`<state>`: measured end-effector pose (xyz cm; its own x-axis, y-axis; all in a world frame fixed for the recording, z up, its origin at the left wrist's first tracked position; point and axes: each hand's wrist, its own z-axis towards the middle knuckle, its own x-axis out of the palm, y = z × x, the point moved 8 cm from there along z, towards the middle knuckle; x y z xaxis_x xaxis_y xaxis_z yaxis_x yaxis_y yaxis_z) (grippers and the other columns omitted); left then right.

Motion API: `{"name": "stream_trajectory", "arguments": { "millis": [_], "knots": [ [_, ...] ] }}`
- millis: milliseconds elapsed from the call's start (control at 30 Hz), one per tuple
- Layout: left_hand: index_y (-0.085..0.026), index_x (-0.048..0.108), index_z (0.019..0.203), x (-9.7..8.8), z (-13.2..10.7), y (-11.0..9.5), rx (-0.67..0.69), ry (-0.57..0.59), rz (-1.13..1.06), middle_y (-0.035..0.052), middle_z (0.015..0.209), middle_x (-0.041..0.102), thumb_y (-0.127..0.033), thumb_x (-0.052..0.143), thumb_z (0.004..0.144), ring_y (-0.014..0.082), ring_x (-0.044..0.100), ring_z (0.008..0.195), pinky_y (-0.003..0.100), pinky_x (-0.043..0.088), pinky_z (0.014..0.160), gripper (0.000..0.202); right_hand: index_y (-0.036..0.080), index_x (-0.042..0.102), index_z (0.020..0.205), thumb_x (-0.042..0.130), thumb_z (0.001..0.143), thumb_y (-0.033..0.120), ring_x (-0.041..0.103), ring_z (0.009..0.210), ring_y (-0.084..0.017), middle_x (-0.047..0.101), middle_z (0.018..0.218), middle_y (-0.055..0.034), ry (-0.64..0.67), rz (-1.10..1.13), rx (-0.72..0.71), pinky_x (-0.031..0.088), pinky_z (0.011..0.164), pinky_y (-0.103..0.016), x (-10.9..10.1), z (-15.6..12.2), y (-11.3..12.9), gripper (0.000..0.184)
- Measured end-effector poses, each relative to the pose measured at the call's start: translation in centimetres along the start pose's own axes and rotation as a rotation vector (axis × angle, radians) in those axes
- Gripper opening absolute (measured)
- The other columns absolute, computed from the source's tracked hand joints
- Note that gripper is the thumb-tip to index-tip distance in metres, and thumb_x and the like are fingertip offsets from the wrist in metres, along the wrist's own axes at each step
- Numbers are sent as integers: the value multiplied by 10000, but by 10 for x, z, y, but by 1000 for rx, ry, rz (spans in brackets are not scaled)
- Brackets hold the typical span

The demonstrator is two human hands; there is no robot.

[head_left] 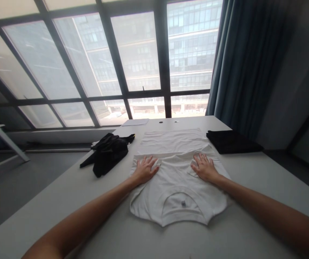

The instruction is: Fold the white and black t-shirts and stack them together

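Observation:
A white T-shirt (176, 180) lies spread on the white table (133, 237), its collar toward me and its sleeves folded in. My left hand (145, 168) rests flat on the shirt's left side, fingers spread. On the shirt's right side my right hand (204, 167) lies flat too, with the fingers stretched out. Neither hand holds anything.
A crumpled black garment (108, 153) lies left of the shirt. A folded black garment (231, 141) sits at the right. A sheet of paper (135, 122) lies at the table's far edge, below large windows. A blue curtain (241, 64) hangs at the right.

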<state>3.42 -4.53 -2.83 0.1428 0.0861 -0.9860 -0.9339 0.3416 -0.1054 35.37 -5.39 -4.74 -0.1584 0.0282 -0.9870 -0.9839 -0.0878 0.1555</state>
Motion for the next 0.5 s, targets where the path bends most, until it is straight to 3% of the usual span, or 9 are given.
{"name": "stream_trajectory", "arguments": {
  "millis": [133,300,400,500],
  "knots": [
    [-320,362,1564,3,-30,-6,13,25,46,102,1637,305,-577,359,1021,429,219,1498,708,181,1138,601,167,267,1600,351,1021,541,137,1538,-331,207,1657,-203,-46,-23,-2,129,1198,-544,7,-28,-2,695],
    [-350,368,1558,-2,-63,-12,0,91,16,76,1639,309,-657,330,1002,413,237,1499,671,213,1148,637,157,329,1577,342,1018,552,149,1536,-335,235,1654,-182,-13,17,-7,161,1198,-544,8,-54,-6,685],
    [-311,433,1524,-14,-49,-7,-29,77,-20,92,1598,388,-625,312,1017,361,324,1474,611,272,1152,608,174,419,1530,313,1024,523,210,1521,-329,292,1638,-166,-25,64,-16,240,1174,-542,-10,-38,-4,624],
    [-295,424,1527,-25,-16,9,-101,32,8,114,1616,349,-596,318,1023,364,287,1490,646,239,1147,596,165,448,1509,323,1026,486,232,1511,-339,316,1623,-189,-80,46,-6,258,1161,-553,-24,-9,-5,593]
  ]
}}
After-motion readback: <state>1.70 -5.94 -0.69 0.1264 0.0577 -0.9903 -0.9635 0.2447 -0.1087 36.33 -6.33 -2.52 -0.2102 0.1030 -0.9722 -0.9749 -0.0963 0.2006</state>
